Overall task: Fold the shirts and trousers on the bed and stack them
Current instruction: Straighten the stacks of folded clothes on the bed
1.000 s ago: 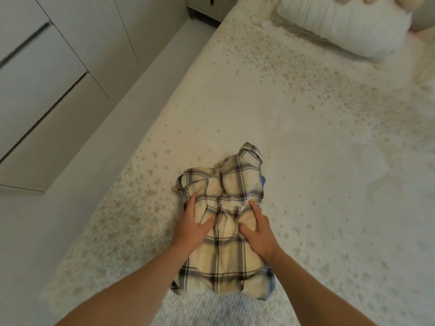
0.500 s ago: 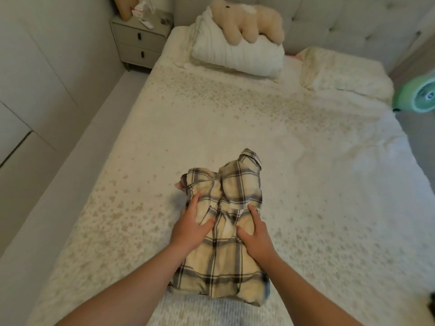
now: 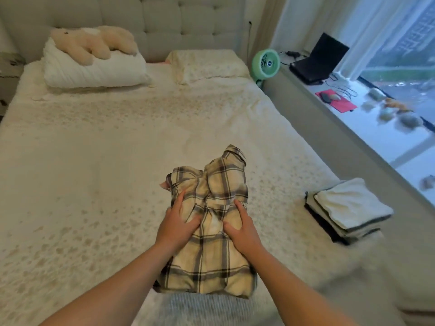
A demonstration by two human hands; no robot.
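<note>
Both your hands, left [image 3: 176,225] and right [image 3: 242,228], press flat on the soft, limp shirt [image 3: 209,222]; lift it by its folded edges.

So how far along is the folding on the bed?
Done: a stack of folded clothes sits at the bed's right edge. In hand: the left hand and right hand press on a plaid shirt, loosely folded with its top bunched. Left: tidy that fold and move it onto the stack. No other loose clothes show.
</note>
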